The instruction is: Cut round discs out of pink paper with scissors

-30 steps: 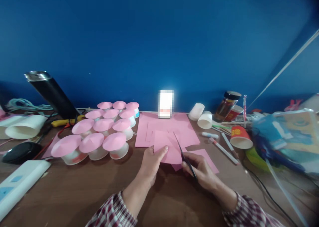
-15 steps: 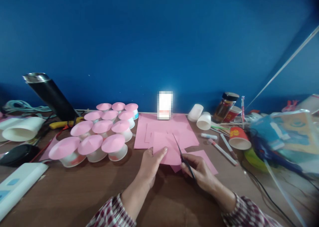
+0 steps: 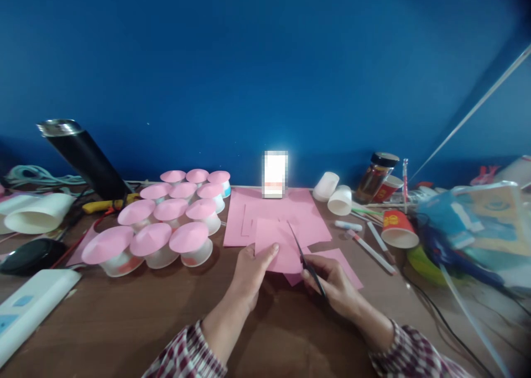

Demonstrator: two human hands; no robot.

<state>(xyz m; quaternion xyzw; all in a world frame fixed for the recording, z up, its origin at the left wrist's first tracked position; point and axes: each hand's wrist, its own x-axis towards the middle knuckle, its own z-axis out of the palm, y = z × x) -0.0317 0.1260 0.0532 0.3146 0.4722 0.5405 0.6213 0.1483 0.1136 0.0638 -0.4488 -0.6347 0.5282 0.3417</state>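
**Scissors meeting a pink sheet at a craft table**

Hands of one person, in checked sleeves, work at the near edge of a brown table. The left hand is clamped on the near left corner of a pink paper sheet, thumb on top and fingers beneath. The right hand is closed around the handles of dark scissors; the blades point away and to the left, and their tip lies across the right part of the held sheet. Whether the blades are apart or together cannot be told. The sheet is raised slightly above more pink paper lying flat behind it, with a pink offcut just beside the right hand.

To the left stands a cluster of white cups capped with pink cones. Behind them leans a black flask. To the right lie two white cups on their sides, several pens, a red paper cup and a jar with a dark lid. A blue wall closes the scene.
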